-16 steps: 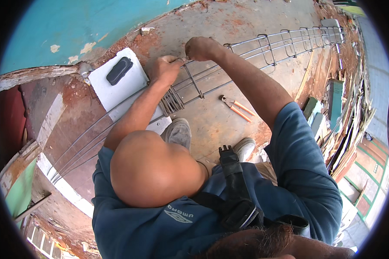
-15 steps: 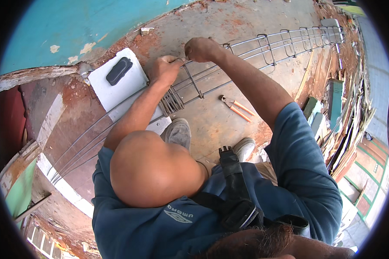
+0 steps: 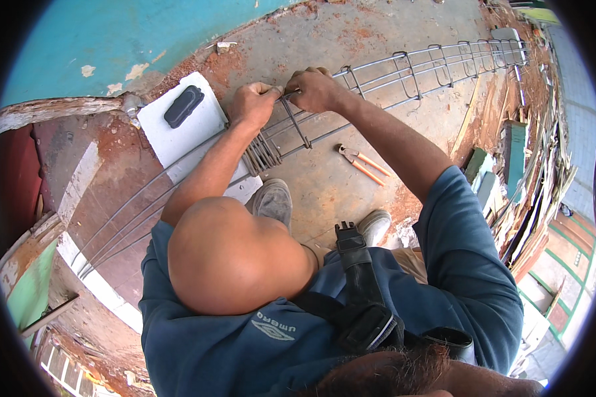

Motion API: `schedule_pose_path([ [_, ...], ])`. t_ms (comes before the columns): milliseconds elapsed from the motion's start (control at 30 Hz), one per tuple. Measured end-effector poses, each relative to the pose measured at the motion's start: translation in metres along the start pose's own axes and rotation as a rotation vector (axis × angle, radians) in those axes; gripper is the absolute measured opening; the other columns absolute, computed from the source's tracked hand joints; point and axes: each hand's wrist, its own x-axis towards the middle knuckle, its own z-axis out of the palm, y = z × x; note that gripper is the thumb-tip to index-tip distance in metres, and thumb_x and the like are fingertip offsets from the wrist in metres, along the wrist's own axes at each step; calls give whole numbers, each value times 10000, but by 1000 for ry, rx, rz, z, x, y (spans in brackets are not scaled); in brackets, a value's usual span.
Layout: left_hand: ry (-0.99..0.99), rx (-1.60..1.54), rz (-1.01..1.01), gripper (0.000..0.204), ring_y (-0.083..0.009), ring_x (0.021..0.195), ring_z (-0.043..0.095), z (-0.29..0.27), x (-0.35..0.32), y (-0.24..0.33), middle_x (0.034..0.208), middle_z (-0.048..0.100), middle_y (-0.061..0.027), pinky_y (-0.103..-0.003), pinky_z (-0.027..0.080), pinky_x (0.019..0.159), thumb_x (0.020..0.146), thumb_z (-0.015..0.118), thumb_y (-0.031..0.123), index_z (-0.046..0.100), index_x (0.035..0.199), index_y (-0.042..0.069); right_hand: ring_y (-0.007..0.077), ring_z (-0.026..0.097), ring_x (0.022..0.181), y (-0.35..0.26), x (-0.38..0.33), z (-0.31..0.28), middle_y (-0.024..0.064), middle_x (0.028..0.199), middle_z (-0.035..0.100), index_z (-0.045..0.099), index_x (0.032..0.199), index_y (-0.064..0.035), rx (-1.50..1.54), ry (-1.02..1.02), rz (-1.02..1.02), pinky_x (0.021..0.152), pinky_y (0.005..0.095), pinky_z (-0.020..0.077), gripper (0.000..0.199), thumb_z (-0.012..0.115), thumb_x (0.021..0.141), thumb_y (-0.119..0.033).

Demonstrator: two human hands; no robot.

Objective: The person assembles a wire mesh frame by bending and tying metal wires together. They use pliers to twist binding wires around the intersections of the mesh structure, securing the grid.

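A long steel rebar cage (image 3: 371, 86) runs from the lower left to the far right, with square stirrups spaced along its bars. My left hand (image 3: 253, 107) is closed in a pinch at the far upper corner of a stirrup (image 3: 297, 122). Right beside it, my right hand (image 3: 314, 90) is closed with curled fingers at the same corner. Whatever the fingertips grip is too small to make out. Below my left wrist, several stirrups (image 3: 263, 155) are bunched together on the bars. Pincers (image 3: 364, 164) with orange handles lie on the floor, near side of the cage.
A black oblong case (image 3: 184, 106) rests on a white board (image 3: 162, 135) at the left. Beyond stands a turquoise wall (image 3: 126, 46). Splintered wood strips (image 3: 536, 192) are piled at the right. My shoes (image 3: 273, 202) are close to the bunched stirrups.
My right hand has turned and dropped slightly, its fingers now lower around the stirrup corner. My left hand has hardly moved, still pinching there.
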Motion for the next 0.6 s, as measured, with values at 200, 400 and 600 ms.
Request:
schedule_pose_path([
  [200,0,-12,-16,341,-119,700,663,2,-1,-3,771,756,-28,-317,517,660,953,825,386,849,1002,49,322,597,1244,-32,-64,24,118,1237,684,812,1165,-101,-34,335,135,1098,510,432,299,688,936,-247],
  [400,6,-4,-2,357,-111,705,658,2,4,-11,771,758,-25,-328,511,658,953,825,400,848,996,46,348,560,1298,-41,-56,7,121,1310,643,774,1259,-132,-52,182,164,1120,530,410,312,645,1007,-263],
  [600,59,157,46,376,-267,858,788,0,-2,-4,901,830,-99,-409,565,841,945,801,482,865,1018,120,356,696,1229,-27,-30,-32,178,1233,767,789,1190,-123,162,-122,236,1108,562,417,295,654,974,-272],
])
